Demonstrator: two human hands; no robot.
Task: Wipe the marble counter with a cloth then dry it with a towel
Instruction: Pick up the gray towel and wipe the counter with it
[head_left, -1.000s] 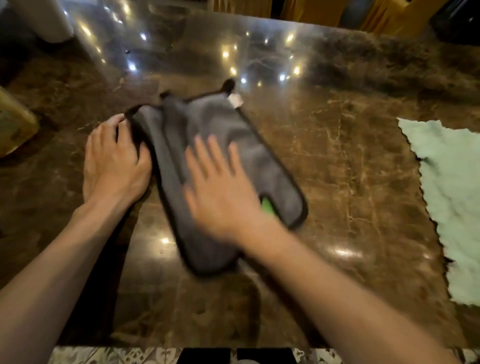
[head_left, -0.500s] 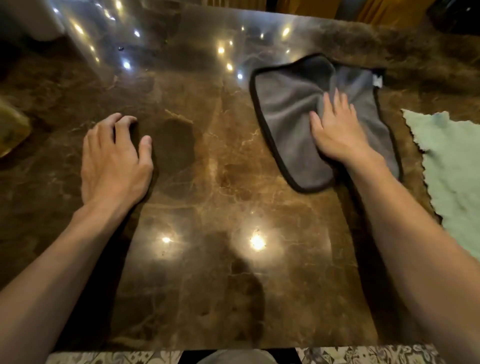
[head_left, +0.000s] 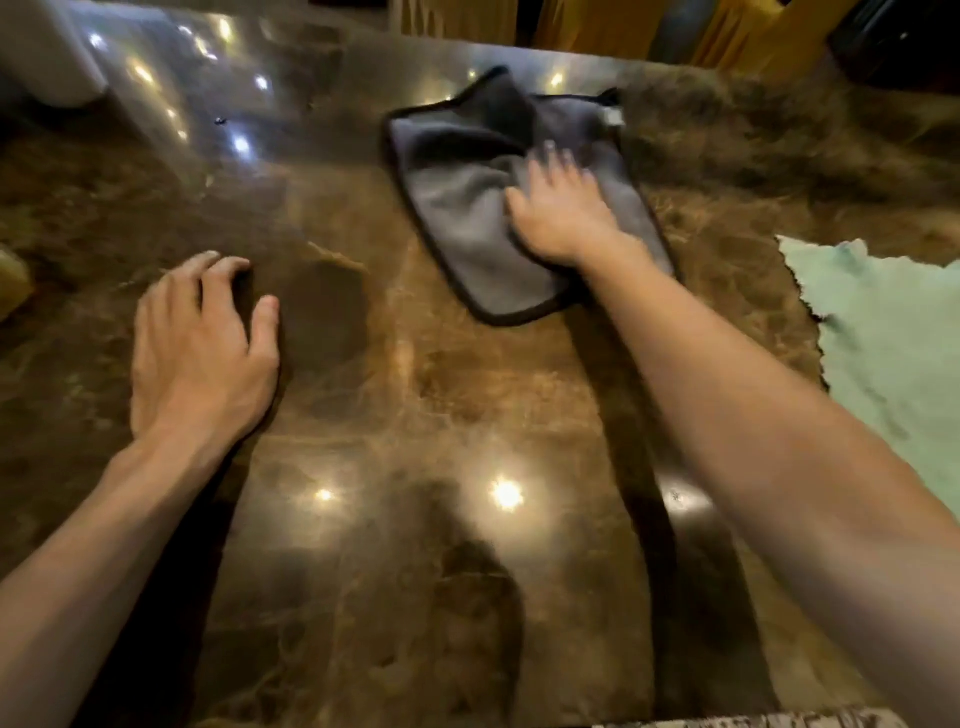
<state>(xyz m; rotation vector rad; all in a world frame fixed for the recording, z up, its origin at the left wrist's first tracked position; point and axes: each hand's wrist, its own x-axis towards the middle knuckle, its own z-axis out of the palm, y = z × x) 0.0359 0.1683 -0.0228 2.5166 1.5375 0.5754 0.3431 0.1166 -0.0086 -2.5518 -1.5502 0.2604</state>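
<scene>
A grey cloth (head_left: 462, 208) with a dark hem lies rumpled on the brown marble counter (head_left: 426, 426), at the far centre. My right hand (head_left: 563, 210) presses flat on the cloth's right part, fingers spread and pointing away from me. My left hand (head_left: 200, 348) rests palm down on the bare counter at the left, fingers slightly curled, holding nothing. A pale green towel (head_left: 893, 353) lies flat at the right edge of the view, apart from the cloth.
A white object (head_left: 47, 57) stands at the far left corner. A yellowish object (head_left: 10, 280) shows at the left edge. Yellow chair backs (head_left: 587, 26) line the counter's far side. Ceiling lights glint on the polished stone.
My right hand swept the grey cloth from beside my left hand to the far right, then slightly back toward the centre. My left hand stayed in place, fingers curling a little.
</scene>
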